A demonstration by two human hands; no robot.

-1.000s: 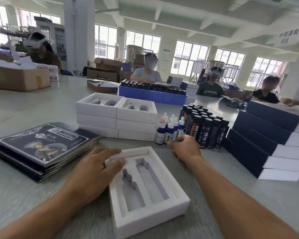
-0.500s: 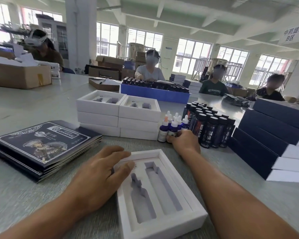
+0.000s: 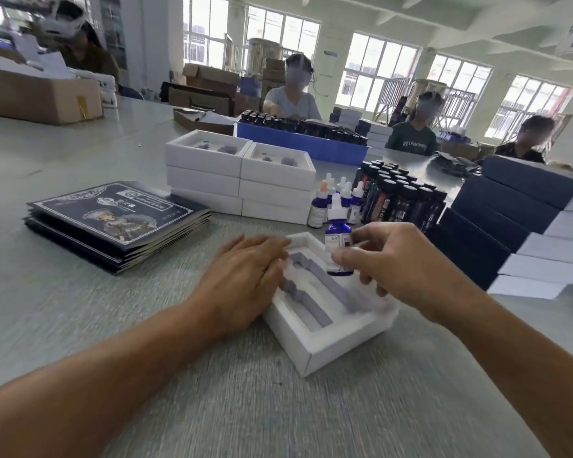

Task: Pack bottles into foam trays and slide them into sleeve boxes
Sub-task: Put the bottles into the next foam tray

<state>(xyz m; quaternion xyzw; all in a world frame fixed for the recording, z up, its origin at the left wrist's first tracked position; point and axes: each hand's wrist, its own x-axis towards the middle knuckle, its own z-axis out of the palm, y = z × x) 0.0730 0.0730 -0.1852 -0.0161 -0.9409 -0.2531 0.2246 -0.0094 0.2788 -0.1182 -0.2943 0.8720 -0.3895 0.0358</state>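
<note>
A white foam tray (image 3: pixel 336 338) with two empty grey-lined slots lies on the table in front of me. My left hand (image 3: pixel 245 279) rests flat on its left edge, fingers straight. My right hand (image 3: pixel 401 262) holds a small blue dropper bottle (image 3: pixel 337 236) with a white cap upright above the tray's far right part, fingers pinching its lower body. Behind stand a few more blue dropper bottles (image 3: pixel 331 201) and a cluster of several tall dark bottles with black caps (image 3: pixel 401 198).
Stacked white foam trays (image 3: pixel 242 180) stand behind the bottles. A pile of flat dark printed sleeves (image 3: pixel 116 223) lies at left. Navy and white boxes (image 3: pixel 523 226) are stacked at right. Other people sit across the table behind a blue crate of bottles (image 3: pixel 301 140).
My right hand has lifted one dropper bottle out of the group and brought it back over the tray. The left hand stays on the tray's left edge.
</note>
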